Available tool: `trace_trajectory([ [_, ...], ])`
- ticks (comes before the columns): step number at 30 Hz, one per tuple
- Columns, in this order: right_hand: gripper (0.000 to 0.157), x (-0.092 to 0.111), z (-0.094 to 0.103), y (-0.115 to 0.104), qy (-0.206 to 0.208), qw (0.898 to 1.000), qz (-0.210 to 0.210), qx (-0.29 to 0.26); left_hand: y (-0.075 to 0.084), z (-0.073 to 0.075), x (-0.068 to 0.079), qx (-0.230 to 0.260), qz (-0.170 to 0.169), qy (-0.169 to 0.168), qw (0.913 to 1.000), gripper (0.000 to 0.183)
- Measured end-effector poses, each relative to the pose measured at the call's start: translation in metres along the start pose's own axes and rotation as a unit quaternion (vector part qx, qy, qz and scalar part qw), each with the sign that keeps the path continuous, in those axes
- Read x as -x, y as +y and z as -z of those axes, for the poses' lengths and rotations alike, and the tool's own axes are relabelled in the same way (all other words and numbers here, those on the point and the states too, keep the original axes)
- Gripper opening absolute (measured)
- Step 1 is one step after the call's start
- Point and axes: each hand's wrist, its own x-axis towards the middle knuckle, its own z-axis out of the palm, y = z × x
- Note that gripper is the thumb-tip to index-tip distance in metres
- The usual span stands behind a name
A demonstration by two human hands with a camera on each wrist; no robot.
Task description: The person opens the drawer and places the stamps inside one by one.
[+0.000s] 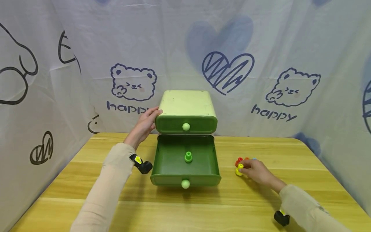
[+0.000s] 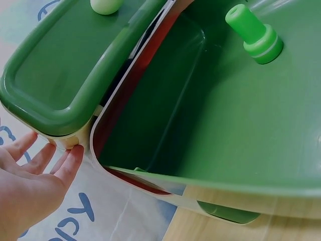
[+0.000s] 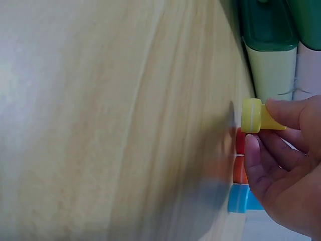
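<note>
A small two-drawer cabinet (image 1: pixel 186 103) with a cream top and green fronts stands on the table; its lower drawer (image 1: pixel 168 179) is pulled out. Inside that drawer a green peg (image 2: pixel 258 37), with a wide base and narrow hollow stem, stands upright. My left hand (image 1: pixel 144 125) touches the cabinet's upper left side, its fingertips (image 2: pixel 75 155) against the cream wall. To the right of the cabinet, my right hand (image 1: pixel 259 174) pinches a yellow peg (image 3: pixel 251 115) of the same shape between thumb and fingers. Whether the yellow peg touches the table is unclear.
Just behind the right hand stand a red peg (image 1: pixel 239 160), an orange peg (image 3: pixel 239 169) and a blue peg (image 3: pixel 239 198), partly hidden by the hand. The upper drawer (image 1: pixel 171 125) is closed. A printed cloth (image 1: pixel 179 42) hangs behind the wooden table (image 1: pixel 162 212).
</note>
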Motion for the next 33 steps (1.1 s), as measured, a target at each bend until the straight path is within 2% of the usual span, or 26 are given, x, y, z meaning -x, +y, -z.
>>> trace_trajectory([
  [17, 0.022, -0.011, 0.007, -0.020, 0.001, 0.999, 0.017, 0.039, 0.001, 0.000, 0.001, 0.005, 0.000, 0.000, 1.0000, 0.065],
  [24, 0.031, -0.020, 0.022, -0.041, -0.022, 1.000, -0.005, 0.001, 0.001, -0.001, 0.001, 0.009, -0.004, -0.002, 1.0000, 0.064],
  [33, 0.027, -0.024, 0.031, -0.072, -0.023, 0.999, 0.022, 0.026, 0.000, -0.001, 0.000, 0.011, -0.008, -0.003, 0.9999, 0.063],
])
